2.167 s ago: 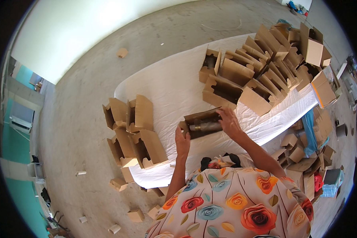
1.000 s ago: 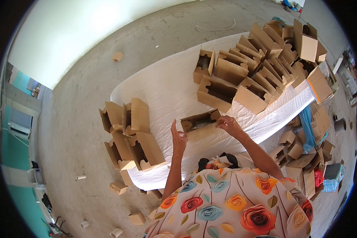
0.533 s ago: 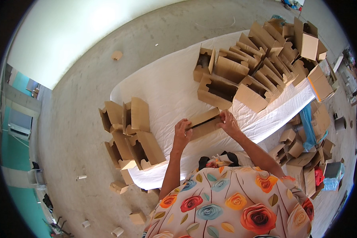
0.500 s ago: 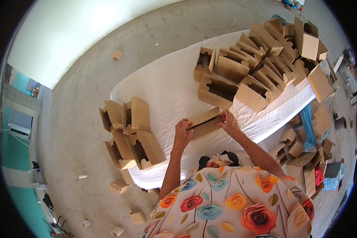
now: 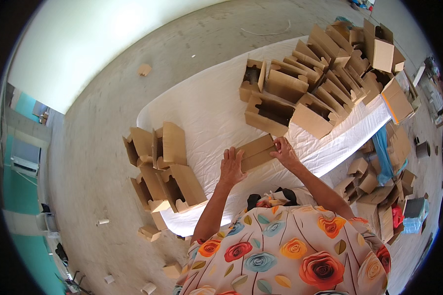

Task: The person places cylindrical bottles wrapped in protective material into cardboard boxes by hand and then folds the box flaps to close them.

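Note:
A small brown cardboard box (image 5: 254,153) lies crosswise on the white-covered table, its two top flaps meeting along a seam. My left hand (image 5: 232,167) presses against its left end, fingers stretched out and the thumb by the top edge. At the other end, my right hand (image 5: 285,153) has its fingers bent in a pinch on the box's edge; exactly which part they grip is hard to see. Just beyond stands an open-topped cardboard box (image 5: 267,118), the nearest of a large group.
Open boxes (image 5: 290,81) crowd the table's far right. Several more boxes (image 5: 170,169) stand at its left end. White cloth (image 5: 192,103) covers the table. Flattened and loose cardboard (image 5: 379,206) is piled on the floor at right, beside a blue plastic sheet (image 5: 382,155).
The dark gap between the box's top flaps has closed. My left hand has turned from gripping the left end to lying flat against it, while my right hand stays at the right end.

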A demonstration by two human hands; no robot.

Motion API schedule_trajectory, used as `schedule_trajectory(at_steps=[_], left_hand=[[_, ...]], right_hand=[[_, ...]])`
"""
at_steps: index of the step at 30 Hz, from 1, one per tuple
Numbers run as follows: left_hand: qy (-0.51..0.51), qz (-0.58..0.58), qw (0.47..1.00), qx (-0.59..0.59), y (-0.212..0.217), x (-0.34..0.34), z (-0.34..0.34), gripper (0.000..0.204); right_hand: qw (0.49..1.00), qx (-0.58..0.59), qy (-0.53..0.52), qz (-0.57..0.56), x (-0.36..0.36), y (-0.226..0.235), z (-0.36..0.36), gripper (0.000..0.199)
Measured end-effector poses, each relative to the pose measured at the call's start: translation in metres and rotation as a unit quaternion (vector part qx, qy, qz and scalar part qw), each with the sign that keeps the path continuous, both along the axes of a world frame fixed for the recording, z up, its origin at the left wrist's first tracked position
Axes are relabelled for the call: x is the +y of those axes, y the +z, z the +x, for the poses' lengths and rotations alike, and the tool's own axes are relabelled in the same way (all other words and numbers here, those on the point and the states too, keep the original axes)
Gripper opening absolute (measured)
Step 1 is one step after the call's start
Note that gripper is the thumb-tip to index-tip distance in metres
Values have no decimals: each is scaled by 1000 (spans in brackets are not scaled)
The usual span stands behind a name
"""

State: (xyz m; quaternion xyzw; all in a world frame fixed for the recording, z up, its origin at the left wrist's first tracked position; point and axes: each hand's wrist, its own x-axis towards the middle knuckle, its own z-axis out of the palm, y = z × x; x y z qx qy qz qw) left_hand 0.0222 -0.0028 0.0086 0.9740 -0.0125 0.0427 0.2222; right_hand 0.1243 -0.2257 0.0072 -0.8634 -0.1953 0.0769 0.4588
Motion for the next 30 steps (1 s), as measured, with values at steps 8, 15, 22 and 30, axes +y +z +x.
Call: schedule_trajectory(at_steps=[8, 15, 22, 30], left_hand=[[165, -80, 979, -83, -14, 34, -14, 82], [373, -7, 922, -102, 7, 92, 26, 79], [430, -1, 902, -27, -27, 111, 31, 88], [396, 102, 908, -93, 13, 73, 21, 84]], right_hand=[[995, -46, -13, 84, -13, -4, 5, 43], [974, -221, -20, 50, 4, 33, 39, 39], [915, -383, -45, -116, 23, 39, 62, 59], [928, -332, -33, -165, 19, 18, 71, 5]])
